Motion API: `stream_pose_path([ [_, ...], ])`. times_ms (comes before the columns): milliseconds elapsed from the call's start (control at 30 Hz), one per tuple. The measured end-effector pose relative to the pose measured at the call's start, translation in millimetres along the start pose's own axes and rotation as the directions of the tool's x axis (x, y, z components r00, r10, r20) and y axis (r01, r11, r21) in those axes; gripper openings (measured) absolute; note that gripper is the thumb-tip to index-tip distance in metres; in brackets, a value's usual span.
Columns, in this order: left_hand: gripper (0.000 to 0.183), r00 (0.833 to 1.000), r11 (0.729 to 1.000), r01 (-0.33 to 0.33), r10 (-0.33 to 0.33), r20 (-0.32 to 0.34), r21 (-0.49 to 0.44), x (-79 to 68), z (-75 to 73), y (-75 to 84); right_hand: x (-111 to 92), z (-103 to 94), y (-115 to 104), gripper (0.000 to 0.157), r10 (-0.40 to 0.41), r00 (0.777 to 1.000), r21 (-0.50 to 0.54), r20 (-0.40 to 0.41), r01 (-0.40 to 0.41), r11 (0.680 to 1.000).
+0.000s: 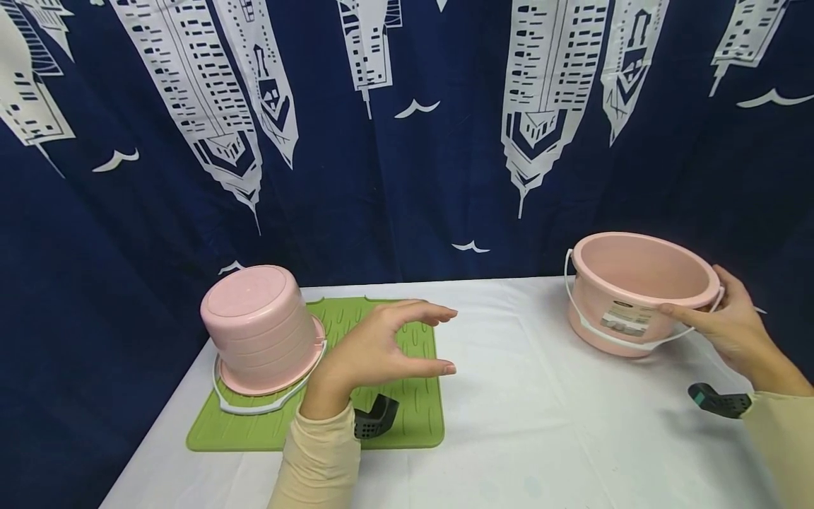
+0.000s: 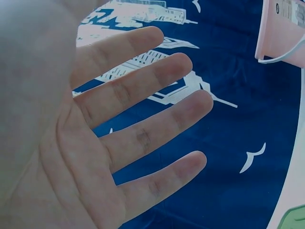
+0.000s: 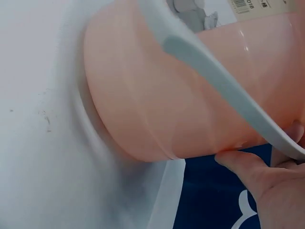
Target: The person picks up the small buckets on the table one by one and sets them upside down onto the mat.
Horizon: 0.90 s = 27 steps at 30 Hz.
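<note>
An upright pink bucket [image 1: 623, 297] with a paper label and white handle stands at the back right of the table. My right hand [image 1: 738, 329] holds its right side below the rim, thumb at the front and the other fingers mostly hidden behind. The right wrist view shows the bucket wall [image 3: 157, 95], the handle and part of that hand [image 3: 267, 176] against the wall. Over a green mat [image 1: 416, 417], my left hand [image 1: 381, 346] is raised with thumb and fingers apart, holding nothing. The left wrist view shows its spread fingers [image 2: 143, 133].
Left of my left hand, a second pink bucket [image 1: 254, 332] sits upside down on the mat, its pale handle [image 1: 254, 408] lying in front. A white cloth [image 1: 509, 424] covers the table. Behind hangs a dark blue curtain [image 1: 432, 177] with white building prints.
</note>
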<state>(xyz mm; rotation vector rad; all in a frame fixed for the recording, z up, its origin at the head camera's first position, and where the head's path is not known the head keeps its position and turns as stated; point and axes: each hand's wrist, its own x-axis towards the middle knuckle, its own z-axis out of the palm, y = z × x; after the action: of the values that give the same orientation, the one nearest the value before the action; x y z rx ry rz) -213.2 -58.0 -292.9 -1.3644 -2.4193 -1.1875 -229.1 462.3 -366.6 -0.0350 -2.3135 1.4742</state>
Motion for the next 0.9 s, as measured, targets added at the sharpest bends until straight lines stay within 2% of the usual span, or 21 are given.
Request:
stream_pose_path([
  [233, 0.060, 1.000, 1.000, -0.004, 0.003, 0.007, 0.006, 1.0, 0.0, -0.3, -7.3, 7.5, -9.0, 0.112, 0.040, 0.997, -0.036, -0.069, -0.042, 0.998],
  [300, 0.060, 1.000, 1.000, -0.003, 0.003, 0.009, 0.009, 0.9, -0.2, -0.1, -8.3, 11.3, -13.5, 0.114, 0.009, 0.997, -0.032, -0.079, -0.011, 0.999],
  [367, 0.060, 1.000, 1.000, -0.005, 0.005, 0.010, 0.015, 0.6, -0.6, 0.1, -7.3, 16.4, -19.4, 0.113, -0.057, 0.995, 0.015, -0.087, 0.058, 0.998],
  [533, 0.061, 1.000, 1.000, -0.007, 0.006, 0.006, 0.029, -0.6, -1.6, 0.2, -3.7, 31.1, -39.9, 0.114, -0.219, 0.972, 0.031, -0.088, 0.222, 0.975],
  [633, 0.060, 1.000, 1.000, -0.003, 0.002, 0.006, 0.028, -1.2, -1.7, -0.2, -5.9, 41.1, -53.9, 0.121, -0.242, 0.967, -0.043, -0.081, 0.239, 0.970],
  [900, 0.059, 1.000, 0.999, -0.011, 0.010, 0.009, 0.030, 1.4, 0.1, -0.7, -13.6, 75.5, -92.2, 0.137, -0.292, 0.955, -0.026, -0.051, 0.291, 0.956],
])
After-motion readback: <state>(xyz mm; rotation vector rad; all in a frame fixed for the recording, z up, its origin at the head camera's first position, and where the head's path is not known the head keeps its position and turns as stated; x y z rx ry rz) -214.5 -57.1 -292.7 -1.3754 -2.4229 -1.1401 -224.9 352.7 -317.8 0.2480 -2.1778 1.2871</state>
